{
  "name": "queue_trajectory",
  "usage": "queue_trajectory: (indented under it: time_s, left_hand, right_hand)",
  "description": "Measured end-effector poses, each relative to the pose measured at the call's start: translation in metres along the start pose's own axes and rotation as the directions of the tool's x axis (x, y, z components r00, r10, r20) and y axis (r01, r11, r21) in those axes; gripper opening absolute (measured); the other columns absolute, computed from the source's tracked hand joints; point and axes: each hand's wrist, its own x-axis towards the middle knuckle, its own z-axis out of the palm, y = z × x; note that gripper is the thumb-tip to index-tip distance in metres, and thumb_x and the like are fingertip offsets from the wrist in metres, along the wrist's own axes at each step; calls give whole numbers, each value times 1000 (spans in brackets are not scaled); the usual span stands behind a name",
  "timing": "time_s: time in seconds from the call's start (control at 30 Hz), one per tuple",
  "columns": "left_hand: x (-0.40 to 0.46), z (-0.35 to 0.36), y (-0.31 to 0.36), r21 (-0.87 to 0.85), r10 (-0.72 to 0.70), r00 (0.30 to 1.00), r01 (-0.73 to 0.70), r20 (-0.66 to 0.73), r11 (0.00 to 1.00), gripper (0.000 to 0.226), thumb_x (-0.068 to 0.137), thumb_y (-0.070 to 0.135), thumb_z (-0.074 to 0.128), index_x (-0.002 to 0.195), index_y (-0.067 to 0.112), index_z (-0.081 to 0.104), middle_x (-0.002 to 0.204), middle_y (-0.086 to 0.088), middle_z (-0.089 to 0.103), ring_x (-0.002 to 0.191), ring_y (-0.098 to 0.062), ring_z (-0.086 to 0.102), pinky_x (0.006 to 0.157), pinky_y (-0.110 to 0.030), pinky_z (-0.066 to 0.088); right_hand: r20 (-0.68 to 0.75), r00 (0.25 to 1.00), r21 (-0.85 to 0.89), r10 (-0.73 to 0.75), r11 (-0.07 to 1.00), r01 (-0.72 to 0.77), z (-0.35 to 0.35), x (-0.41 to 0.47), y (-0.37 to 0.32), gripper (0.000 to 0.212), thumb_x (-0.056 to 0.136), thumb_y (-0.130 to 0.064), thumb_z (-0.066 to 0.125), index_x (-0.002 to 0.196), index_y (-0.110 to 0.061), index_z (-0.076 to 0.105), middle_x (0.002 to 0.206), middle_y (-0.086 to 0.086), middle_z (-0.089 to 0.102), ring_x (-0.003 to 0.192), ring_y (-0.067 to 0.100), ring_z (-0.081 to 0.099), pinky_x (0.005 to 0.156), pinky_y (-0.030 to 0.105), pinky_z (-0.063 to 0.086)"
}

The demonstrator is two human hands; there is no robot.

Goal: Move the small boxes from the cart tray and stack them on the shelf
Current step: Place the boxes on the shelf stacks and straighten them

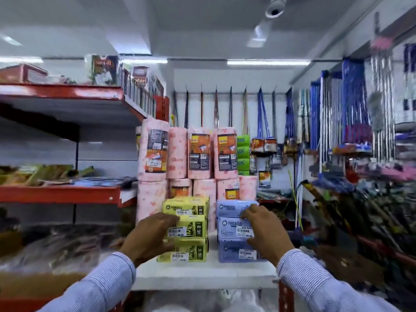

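Observation:
Two stacks of small boxes stand on the white shelf [202, 273] in front of me. The left stack is three yellow boxes [191, 228]. To its right rises a stack of three blue boxes [234, 233]. My left hand [150, 237] presses against the left side of the yellow stack, fingers curled onto the middle box. On the blue stack rests my right hand [265, 233], its fingers hooked over the front of the top and middle boxes. The cart tray is out of view.
Pink wrapped rolls [200, 154] are piled two high right behind the stacks. Red shelves [60, 192] with goods run along the left. Mops and brooms [351, 131] hang and lean on the right, close to my right arm.

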Motion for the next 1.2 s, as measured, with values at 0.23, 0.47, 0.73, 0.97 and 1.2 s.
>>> queue_trajectory:
  time_s: [0.23,0.47,0.73,0.97,1.2]
  left_hand:
    - [22,31,-9,-7,-16,996,17,90,1000,47,78,31,71,122,24,59,120,0,68,107,-19,62,89,-33,52]
    - [26,36,-12,-47,-33,994,38,105,998,40,83,26,70,121,22,60,122,0,68,107,-17,63,92,-33,53]
    - [24,36,-7,-125,-114,984,131,134,983,35,86,10,68,119,18,63,125,-4,68,108,-21,66,91,-35,56]
    - [9,55,-2,7,-83,997,83,2,996,55,86,15,69,137,18,47,144,-11,52,132,-31,48,106,-47,42]
    - [-60,74,48,86,8,997,-2,-73,996,83,85,50,58,151,29,13,163,-13,1,148,-38,-1,117,-59,14]
  right_hand:
    - [-11,1000,-96,-11,995,9,40,13,1,46,70,-7,75,109,-24,58,109,0,59,102,25,56,84,42,46]
    - [23,1000,14,11,1000,-11,43,14,7,53,66,-15,83,113,-25,63,111,-5,65,103,21,54,84,40,47]
    - [-13,1000,71,16,997,-15,46,6,10,44,66,-2,80,107,-17,72,103,1,75,93,24,59,77,41,55]
    - [-67,997,43,-23,999,26,50,-5,10,46,78,-4,74,122,-17,63,116,2,71,98,26,59,81,41,56]
    - [-56,998,3,-9,1000,9,57,-79,-18,65,93,-47,38,150,-20,25,159,12,23,147,32,18,117,58,22]
